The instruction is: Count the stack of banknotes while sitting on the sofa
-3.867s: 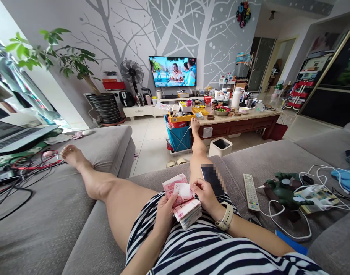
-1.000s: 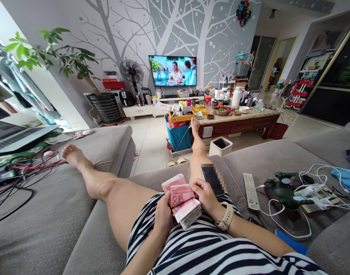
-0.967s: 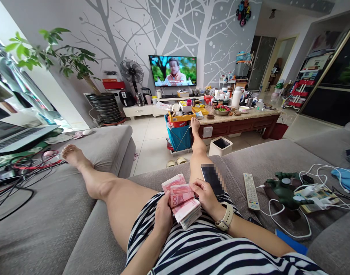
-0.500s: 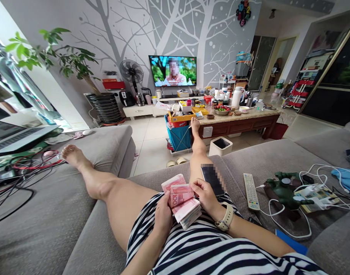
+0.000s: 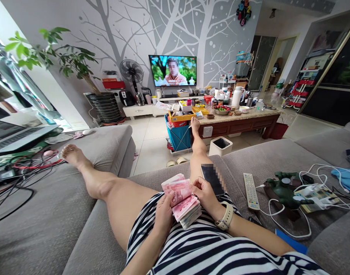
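Observation:
A folded stack of red banknotes (image 5: 179, 191) fans out over my lap, on the striped cloth (image 5: 175, 248). My left hand (image 5: 164, 212) grips it from the left side, thumb pressed on the face of a note. Beneath the red notes the lower part of the bundle shows pale, greenish edges. My right hand (image 5: 205, 194) pinches the right edge of an upper note between thumb and finger, and a pale watch band (image 5: 226, 217) circles that wrist. Just beyond the right hand, a dark phone (image 5: 212, 178) rests on my leg, partly blurred out.
Right of me on the grey sofa (image 5: 266, 164) lie a remote control (image 5: 251, 191), a dark green figure-like object (image 5: 286, 191) and white cables around a power strip (image 5: 318, 196). A laptop (image 5: 20, 133) and tangled cables are at left. Ahead stands a cluttered coffee table (image 5: 235, 124).
The upper note between my hands has shifted and now lies against the rear fan of notes. My right hand has moved slightly left; the left hand stays nearly in place.

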Motion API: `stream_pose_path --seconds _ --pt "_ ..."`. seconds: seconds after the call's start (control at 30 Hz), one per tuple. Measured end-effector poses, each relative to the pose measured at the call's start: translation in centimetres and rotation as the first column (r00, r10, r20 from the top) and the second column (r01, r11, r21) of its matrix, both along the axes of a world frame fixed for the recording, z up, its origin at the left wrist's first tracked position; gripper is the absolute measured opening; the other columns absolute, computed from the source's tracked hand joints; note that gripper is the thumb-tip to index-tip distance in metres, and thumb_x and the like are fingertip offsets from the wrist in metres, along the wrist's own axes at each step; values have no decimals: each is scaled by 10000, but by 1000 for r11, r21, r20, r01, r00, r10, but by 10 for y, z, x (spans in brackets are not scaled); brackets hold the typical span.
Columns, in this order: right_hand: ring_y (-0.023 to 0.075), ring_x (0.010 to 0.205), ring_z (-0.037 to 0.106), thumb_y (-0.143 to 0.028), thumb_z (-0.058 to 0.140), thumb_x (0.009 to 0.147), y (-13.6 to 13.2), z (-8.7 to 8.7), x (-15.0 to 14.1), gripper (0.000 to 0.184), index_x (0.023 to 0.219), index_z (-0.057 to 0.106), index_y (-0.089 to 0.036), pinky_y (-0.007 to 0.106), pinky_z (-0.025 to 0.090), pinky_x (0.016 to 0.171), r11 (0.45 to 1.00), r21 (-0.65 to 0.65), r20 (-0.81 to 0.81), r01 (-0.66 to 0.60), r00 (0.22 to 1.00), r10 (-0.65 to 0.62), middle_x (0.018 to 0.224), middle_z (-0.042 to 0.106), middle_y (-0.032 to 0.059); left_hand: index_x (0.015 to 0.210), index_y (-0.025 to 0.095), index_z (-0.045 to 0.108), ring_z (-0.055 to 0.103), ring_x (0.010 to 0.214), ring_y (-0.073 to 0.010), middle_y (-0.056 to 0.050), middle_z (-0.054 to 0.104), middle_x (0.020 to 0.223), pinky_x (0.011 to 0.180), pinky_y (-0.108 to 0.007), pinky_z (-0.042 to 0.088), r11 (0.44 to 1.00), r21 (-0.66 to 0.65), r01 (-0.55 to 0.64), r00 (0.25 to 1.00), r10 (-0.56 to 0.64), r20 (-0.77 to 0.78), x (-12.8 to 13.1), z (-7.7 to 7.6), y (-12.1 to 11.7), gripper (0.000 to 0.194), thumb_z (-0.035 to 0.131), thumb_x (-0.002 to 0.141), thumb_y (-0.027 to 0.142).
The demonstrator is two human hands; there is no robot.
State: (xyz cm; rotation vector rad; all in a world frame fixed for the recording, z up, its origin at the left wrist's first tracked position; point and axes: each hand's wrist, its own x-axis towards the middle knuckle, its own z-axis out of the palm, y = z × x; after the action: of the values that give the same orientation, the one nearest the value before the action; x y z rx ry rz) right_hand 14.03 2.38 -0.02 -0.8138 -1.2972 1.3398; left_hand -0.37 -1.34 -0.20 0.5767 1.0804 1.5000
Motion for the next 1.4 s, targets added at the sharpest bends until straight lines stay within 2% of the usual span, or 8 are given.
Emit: stream_pose_path --seconds 0.17,0.37,0.43,0.53,0.67,1.0,1.4 --pt "115 599 427 -323 648 749 2 -2 0 213 701 502 -176 242 342 582 1000 21 23 17 1000 -17 643 468 -44 800 146 677 640 601 -177 -19 682 633 659 -309 499 999 13 39 998 -40 52 6 8 -5 258 731 616 319" --pt "114 583 402 -369 585 795 2 -2 -1 252 662 494 -175 242 329 565 999 43 60 10 998 -13 613 446 -43 734 150 675 648 672 -198 -39 695 662 694 -317 493 1000 6 23 1000 -23 17 6 11 -4 236 727 598 336" --pt "113 581 398 -378 583 793 2 0 -1 259 659 493 -176 241 329 563 999 39 61 8 998 -11 612 448 -43 646 156 664 630 671 -203 -39 684 632 691 -312 484 1000 4 -18 998 18 -68 5 14 -4 218 696 609 369" --pt "111 567 382 -372 568 800 0 2 0 252 654 498 -178 240 317 551 999 36 67 2 998 -4 596 434 -45 556 172 645 612 697 -220 -47 672 601 711 -318 473 989 -22 -144 965 136 -224 3 23 -5 233 631 642 389" --pt "107 535 355 -401 559 804 -1 5 0 272 653 512 -179 241 291 522 1000 24 72 -4 997 3 573 426 -46 557 191 656 618 799 -260 -68 685 620 772 -341 460 969 -66 -238 927 207 -313 4 30 -8 197 600 661 349" --pt "105 529 346 -389 555 814 -2 4 1 263 668 532 -172 239 280 514 1000 15 63 -16 998 15 574 413 -49 515 184 643 612 764 -245 -75 687 634 758 -326 463 990 7 -144 937 139 -321 5 35 -9 191 591 643 316" --pt "107 541 347 -391 554 818 -1 3 1 253 689 540 -173 236 289 521 1000 29 61 -8 998 6 586 410 -46 573 176 671 597 712 -214 -53 685 643 734 -306 454 981 -13 -193 942 182 -283 2 20 -4 175 598 636 323"
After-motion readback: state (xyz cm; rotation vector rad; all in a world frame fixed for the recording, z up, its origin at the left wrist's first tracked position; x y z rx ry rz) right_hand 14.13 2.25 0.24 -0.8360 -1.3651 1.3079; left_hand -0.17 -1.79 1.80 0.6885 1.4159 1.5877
